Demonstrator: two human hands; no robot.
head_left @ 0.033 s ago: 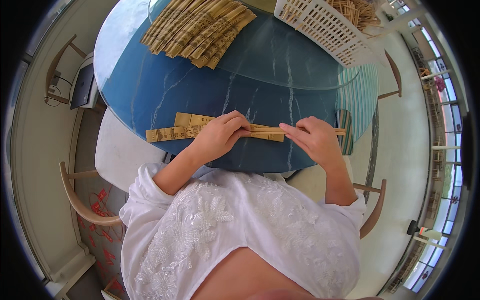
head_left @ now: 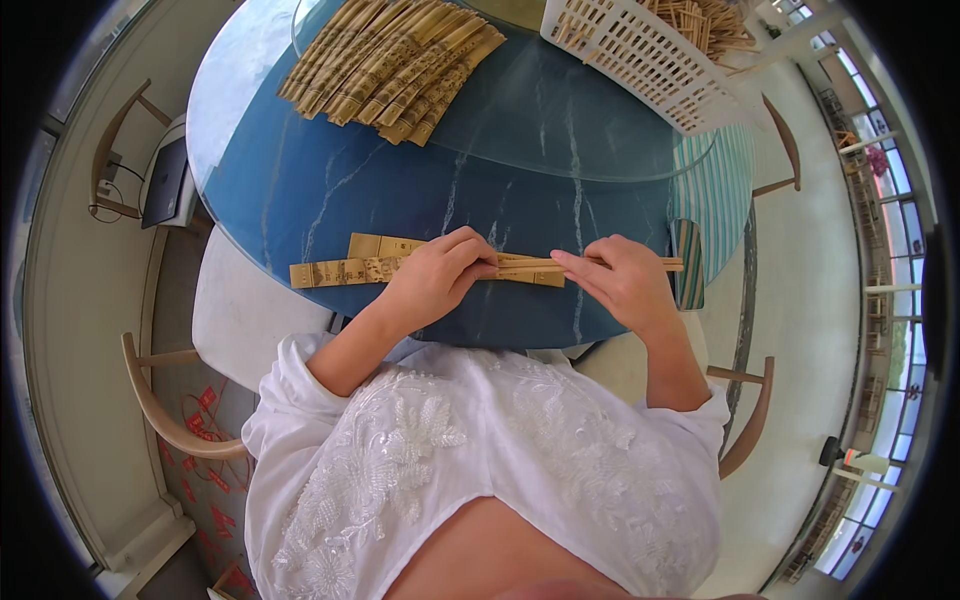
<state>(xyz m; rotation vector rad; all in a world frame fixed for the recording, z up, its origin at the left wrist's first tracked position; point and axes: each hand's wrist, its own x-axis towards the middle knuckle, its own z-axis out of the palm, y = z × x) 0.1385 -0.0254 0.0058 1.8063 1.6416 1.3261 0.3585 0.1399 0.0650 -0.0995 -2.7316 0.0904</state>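
Note:
A printed tan paper chopstick sleeve (head_left: 335, 272) lies level in front of me, its right end in my left hand (head_left: 440, 275). The thumb and fingers of that hand pinch the sleeve where the chopsticks meet it. A pair of pale wooden chopsticks (head_left: 525, 264) runs rightward from there. My right hand (head_left: 622, 283) grips the pair between thumb and fingers, and the far ends stick out past it. How deep the tips sit in the sleeve is hidden by my left fingers. Beneath, a second paper sleeve (head_left: 372, 245) crosses at a slant on the table.
Fanned paper sleeves (head_left: 390, 70) are heaped on the glass turntable (head_left: 525, 130) of the blue marbled table (head_left: 390, 190). Beyond, at the right, stands a white slotted basket (head_left: 640, 65) of loose chopsticks (head_left: 705, 30). A striped flat item (head_left: 688, 262) lies right of my right hand.

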